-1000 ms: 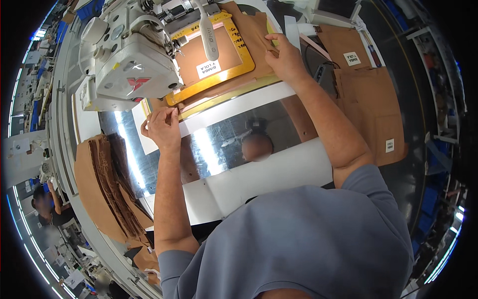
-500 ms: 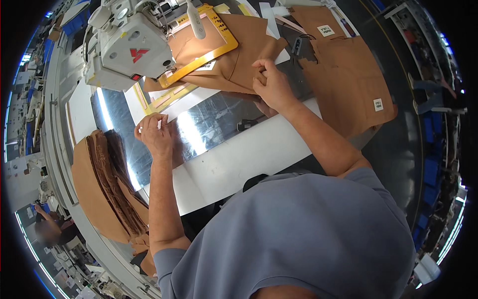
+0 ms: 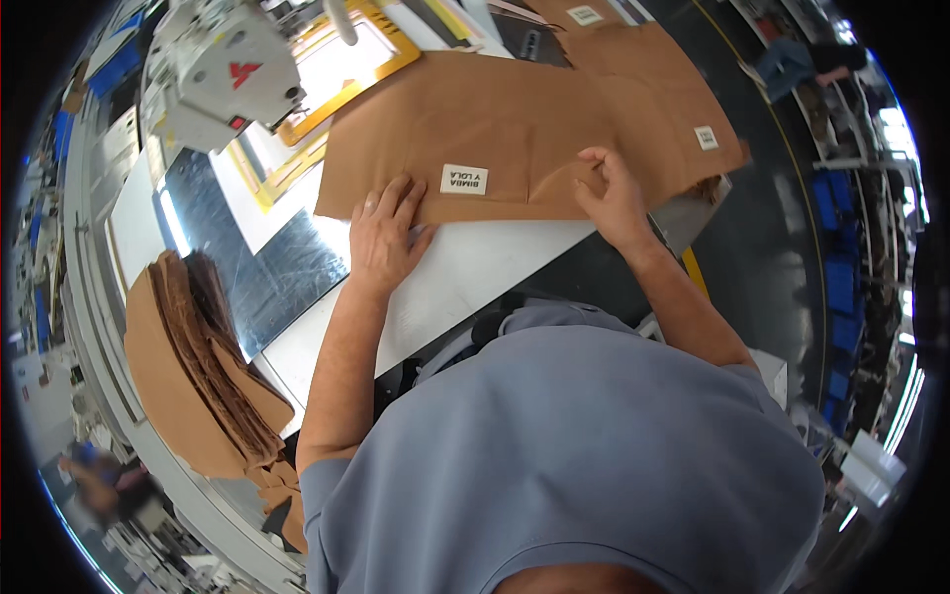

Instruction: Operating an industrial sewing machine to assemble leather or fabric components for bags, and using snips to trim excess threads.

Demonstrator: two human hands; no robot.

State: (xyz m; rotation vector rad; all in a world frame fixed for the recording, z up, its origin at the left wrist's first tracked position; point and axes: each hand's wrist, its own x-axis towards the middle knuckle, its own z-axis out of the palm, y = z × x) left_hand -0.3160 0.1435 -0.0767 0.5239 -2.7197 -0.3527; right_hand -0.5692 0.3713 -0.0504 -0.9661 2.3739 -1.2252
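A brown fabric panel (image 3: 475, 124) with a small white label (image 3: 464, 180) lies across the work table before me. My left hand (image 3: 388, 233) rests on its near left edge, fingers spread and laid over the cloth, thumb by the border. At the panel's right part, my right hand (image 3: 616, 203) has its fingers curled together on the cloth, and a crease runs up to the fingertips. Beyond the panel's far left edge sits a yellow clamp frame (image 3: 401, 49), beside a white sewing machine head (image 3: 233, 79).
More labelled brown fabric (image 3: 653, 79) lies at the far right, partly under the panel. A stack of brown pieces (image 3: 183, 386) hangs at the left table edge. A yellow-edged template (image 3: 282, 173) lies near the machine. A small dark tool (image 3: 531, 42) is at the back.
The brown panel has come away from under the yellow frame toward me and now lies flatter. Both hands have moved right onto it; earlier the left was over the bare metal plate.
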